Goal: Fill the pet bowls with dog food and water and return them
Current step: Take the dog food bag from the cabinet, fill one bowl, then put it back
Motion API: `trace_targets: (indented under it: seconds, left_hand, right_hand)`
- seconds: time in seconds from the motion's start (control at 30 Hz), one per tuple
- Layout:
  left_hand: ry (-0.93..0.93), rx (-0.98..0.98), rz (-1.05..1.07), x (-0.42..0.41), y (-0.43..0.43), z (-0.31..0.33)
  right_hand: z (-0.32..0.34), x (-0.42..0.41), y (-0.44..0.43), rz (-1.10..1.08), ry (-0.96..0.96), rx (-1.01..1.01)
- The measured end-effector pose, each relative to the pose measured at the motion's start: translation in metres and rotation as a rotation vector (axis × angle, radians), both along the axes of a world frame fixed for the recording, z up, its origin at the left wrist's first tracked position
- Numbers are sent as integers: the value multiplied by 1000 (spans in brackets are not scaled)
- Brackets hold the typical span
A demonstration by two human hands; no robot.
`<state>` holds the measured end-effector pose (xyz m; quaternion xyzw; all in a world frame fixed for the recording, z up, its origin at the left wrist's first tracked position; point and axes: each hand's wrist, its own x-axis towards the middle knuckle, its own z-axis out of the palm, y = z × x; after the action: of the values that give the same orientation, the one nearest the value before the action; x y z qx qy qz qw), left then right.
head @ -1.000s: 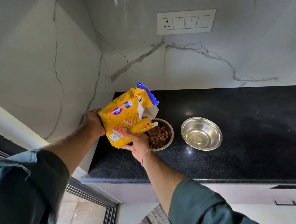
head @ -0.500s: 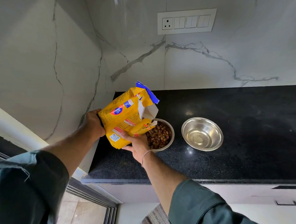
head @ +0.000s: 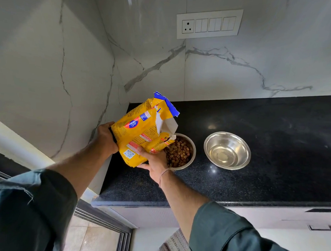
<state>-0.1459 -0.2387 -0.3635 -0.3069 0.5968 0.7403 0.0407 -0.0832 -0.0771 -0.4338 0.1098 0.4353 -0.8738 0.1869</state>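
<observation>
At the left end of the black counter, near the wall corner, a yellow dog food bag is held tilted, its torn blue-edged mouth lowered over the nearer steel bowl.

- Left hand: clasped round the bag's bottom end, back of the hand shown, fingers curled out of sight behind the foil.
- Right hand: set under the bag close to its mouth; one digit is laid on the printed face, another shows below the lower edge, the rest are hidden. A thin thread is worn at the wrist.
- Change: the tilt and both grips are matched to those of half a second before; the kibble level is barely altered.
- Second bowl: round, polished steel, set just beside the first, apart from it; whether water is held cannot be told.
- Surroundings: speckled granite top, glossy grey-veined marble walls, white switch panel, dark green sleeves, striped rug below.
</observation>
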Motion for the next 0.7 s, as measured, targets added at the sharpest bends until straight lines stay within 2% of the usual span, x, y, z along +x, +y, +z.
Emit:
trace_targets:
  seconds: [0.37, 0.53, 0.7]
  left_hand:
    - [46, -134, -117, 4, -1, 9]
    - [16, -22, -27, 4, 2, 12]
    - [10, -3, -8, 3, 4, 13]
  right_hand:
    - [1, 0, -5, -33, -19, -10]
    - [3, 1, -4, -23, -5, -38]
    - [2, 1, -3, -50, -12, -34]
